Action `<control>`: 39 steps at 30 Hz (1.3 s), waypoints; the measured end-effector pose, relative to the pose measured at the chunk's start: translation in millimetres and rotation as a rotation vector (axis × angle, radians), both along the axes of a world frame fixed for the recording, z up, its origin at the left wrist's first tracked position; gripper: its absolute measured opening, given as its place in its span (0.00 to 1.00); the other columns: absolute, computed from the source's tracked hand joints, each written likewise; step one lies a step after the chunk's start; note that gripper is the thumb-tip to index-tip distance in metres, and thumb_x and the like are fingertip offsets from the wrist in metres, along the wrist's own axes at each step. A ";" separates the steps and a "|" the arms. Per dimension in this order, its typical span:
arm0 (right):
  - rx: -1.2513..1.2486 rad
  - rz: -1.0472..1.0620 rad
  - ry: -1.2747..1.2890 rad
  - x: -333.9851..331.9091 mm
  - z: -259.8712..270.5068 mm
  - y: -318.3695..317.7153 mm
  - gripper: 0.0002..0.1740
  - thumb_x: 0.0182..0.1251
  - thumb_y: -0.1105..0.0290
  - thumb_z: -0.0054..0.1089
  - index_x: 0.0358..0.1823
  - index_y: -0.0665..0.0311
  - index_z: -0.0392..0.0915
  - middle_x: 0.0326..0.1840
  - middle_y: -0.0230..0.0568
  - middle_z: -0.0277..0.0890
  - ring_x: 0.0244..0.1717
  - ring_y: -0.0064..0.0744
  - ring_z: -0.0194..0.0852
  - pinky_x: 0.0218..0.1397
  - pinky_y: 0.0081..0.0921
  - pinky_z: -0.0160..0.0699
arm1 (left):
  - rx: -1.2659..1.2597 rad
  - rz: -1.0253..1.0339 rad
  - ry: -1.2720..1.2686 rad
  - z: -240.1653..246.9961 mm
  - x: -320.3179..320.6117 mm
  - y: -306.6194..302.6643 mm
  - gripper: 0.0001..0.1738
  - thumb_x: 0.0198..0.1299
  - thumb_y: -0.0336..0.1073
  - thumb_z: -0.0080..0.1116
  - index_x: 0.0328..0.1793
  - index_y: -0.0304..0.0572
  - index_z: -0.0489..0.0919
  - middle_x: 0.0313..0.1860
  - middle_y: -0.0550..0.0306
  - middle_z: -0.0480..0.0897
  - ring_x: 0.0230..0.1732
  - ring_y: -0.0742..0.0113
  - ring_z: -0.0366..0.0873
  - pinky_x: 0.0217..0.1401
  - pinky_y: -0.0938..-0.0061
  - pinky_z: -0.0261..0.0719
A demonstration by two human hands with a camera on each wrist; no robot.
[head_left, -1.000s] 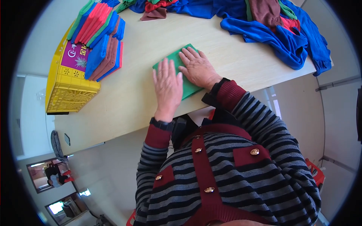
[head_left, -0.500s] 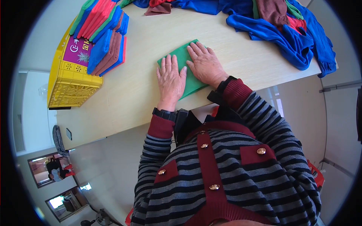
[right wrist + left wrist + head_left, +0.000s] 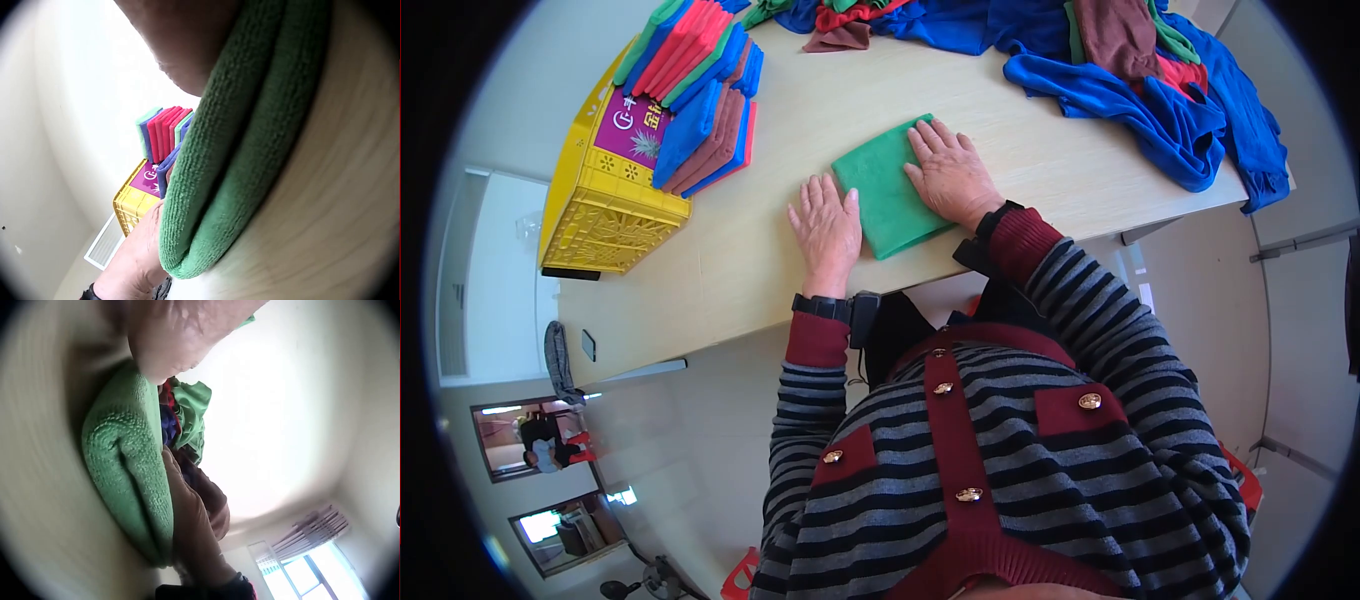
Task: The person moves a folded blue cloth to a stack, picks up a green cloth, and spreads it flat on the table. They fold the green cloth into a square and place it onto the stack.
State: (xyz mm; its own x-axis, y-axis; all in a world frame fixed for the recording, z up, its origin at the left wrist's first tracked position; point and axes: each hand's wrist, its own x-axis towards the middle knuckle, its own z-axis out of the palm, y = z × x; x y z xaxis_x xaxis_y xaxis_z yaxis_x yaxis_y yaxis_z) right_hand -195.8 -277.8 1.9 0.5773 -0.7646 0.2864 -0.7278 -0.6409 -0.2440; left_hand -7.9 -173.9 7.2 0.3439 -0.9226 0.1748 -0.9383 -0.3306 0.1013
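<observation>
A folded green cloth [image 3: 885,190] lies flat on the table near its front edge; its thick rounded folds show in the left wrist view [image 3: 134,469] and the right wrist view [image 3: 219,156]. My left hand [image 3: 828,232] rests at the cloth's left edge, fingers straight and pointing away from me. Across the cloth's right part lies my right hand [image 3: 955,180], palm down with extended fingers. Neither hand's fingers are curled round the cloth. The palms' undersides are hidden in the head view.
At the left stands a yellow crate [image 3: 605,215] with folded cloths [image 3: 710,130] in red, blue, green and brown stacked on and beside it. A loose heap of blue, brown, green and red cloths [image 3: 1120,100] covers the back and right. A dark flat object [image 3: 589,345] lies at the left corner.
My left hand has moved left off the cloth's top to its side, uncovering more green. My right hand has shifted toward the cloth's right edge.
</observation>
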 end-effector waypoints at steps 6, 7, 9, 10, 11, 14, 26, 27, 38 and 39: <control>-0.107 0.009 0.077 5.8 13.3 6.2 0.35 0.78 0.51 0.42 0.77 0.66 0.60 0.82 0.49 0.55 0.84 0.47 0.46 0.83 0.51 0.45 | -0.134 -0.138 0.061 -3.4 -18.9 16.1 0.36 0.76 0.54 0.39 0.80 0.34 0.60 0.82 0.42 0.59 0.82 0.47 0.53 0.83 0.43 0.44; -0.110 0.009 0.078 10.8 19.8 10.4 0.35 0.78 0.51 0.42 0.77 0.66 0.60 0.82 0.49 0.55 0.84 0.47 0.46 0.83 0.51 0.45 | -0.132 -0.143 0.122 -8.2 -21.2 15.5 0.36 0.76 0.53 0.39 0.80 0.35 0.59 0.82 0.42 0.58 0.83 0.47 0.53 0.82 0.42 0.43; -0.117 0.246 -0.064 28.0 25.0 27.3 0.35 0.78 0.48 0.41 0.77 0.66 0.60 0.82 0.49 0.56 0.84 0.47 0.45 0.84 0.50 0.43 | -0.118 -0.165 0.188 -16.0 -23.1 16.7 0.36 0.76 0.53 0.39 0.81 0.36 0.59 0.83 0.43 0.57 0.83 0.48 0.53 0.82 0.42 0.43; -0.104 0.228 -0.060 38.0 19.3 38.4 0.35 0.78 0.48 0.41 0.77 0.66 0.60 0.82 0.49 0.56 0.84 0.47 0.45 0.84 0.50 0.43 | -0.113 -0.176 0.156 -19.2 -23.0 20.6 0.36 0.76 0.54 0.39 0.81 0.36 0.58 0.83 0.43 0.56 0.83 0.47 0.53 0.82 0.41 0.44; -0.008 0.306 -0.114 50.9 16.0 47.2 0.37 0.78 0.45 0.40 0.77 0.65 0.61 0.81 0.49 0.57 0.84 0.47 0.46 0.84 0.49 0.42 | -0.115 -0.187 0.121 -20.5 -21.4 21.4 0.37 0.75 0.54 0.39 0.81 0.37 0.57 0.83 0.43 0.56 0.83 0.47 0.53 0.82 0.40 0.44; 0.076 0.361 -0.151 56.7 9.9 40.9 0.39 0.77 0.42 0.38 0.76 0.65 0.63 0.81 0.49 0.58 0.84 0.46 0.47 0.84 0.48 0.41 | -0.099 -0.174 0.106 -18.8 -20.3 15.9 0.38 0.75 0.55 0.39 0.82 0.39 0.55 0.83 0.43 0.56 0.83 0.47 0.53 0.81 0.39 0.46; -0.012 0.167 -0.003 18.5 1.8 11.3 0.38 0.78 0.43 0.39 0.77 0.64 0.62 0.81 0.48 0.57 0.83 0.47 0.48 0.84 0.46 0.41 | -0.009 -0.051 0.091 -11.6 -23.7 10.8 0.38 0.75 0.56 0.41 0.82 0.39 0.55 0.80 0.41 0.61 0.81 0.42 0.54 0.79 0.38 0.51; -0.027 0.136 -0.003 17.9 2.0 9.3 0.38 0.78 0.43 0.39 0.77 0.64 0.62 0.81 0.48 0.57 0.83 0.47 0.47 0.84 0.46 0.41 | -0.016 -0.054 0.085 -10.5 -23.8 10.1 0.38 0.75 0.56 0.41 0.81 0.38 0.56 0.79 0.41 0.62 0.81 0.41 0.54 0.78 0.38 0.52; -0.039 -0.042 0.051 -0.4 1.4 1.9 0.38 0.79 0.43 0.38 0.78 0.63 0.61 0.82 0.46 0.56 0.84 0.45 0.46 0.84 0.47 0.42 | -0.033 -0.061 0.052 -11.5 -25.1 8.9 0.37 0.74 0.53 0.45 0.80 0.38 0.57 0.78 0.41 0.63 0.78 0.40 0.58 0.76 0.38 0.55; -0.027 -0.052 0.039 -1.8 1.1 1.4 0.38 0.79 0.43 0.38 0.78 0.63 0.61 0.82 0.46 0.56 0.84 0.46 0.45 0.84 0.47 0.42 | -0.034 -0.058 0.046 -11.3 -25.3 9.1 0.37 0.74 0.53 0.45 0.80 0.37 0.57 0.78 0.41 0.63 0.78 0.41 0.58 0.76 0.38 0.56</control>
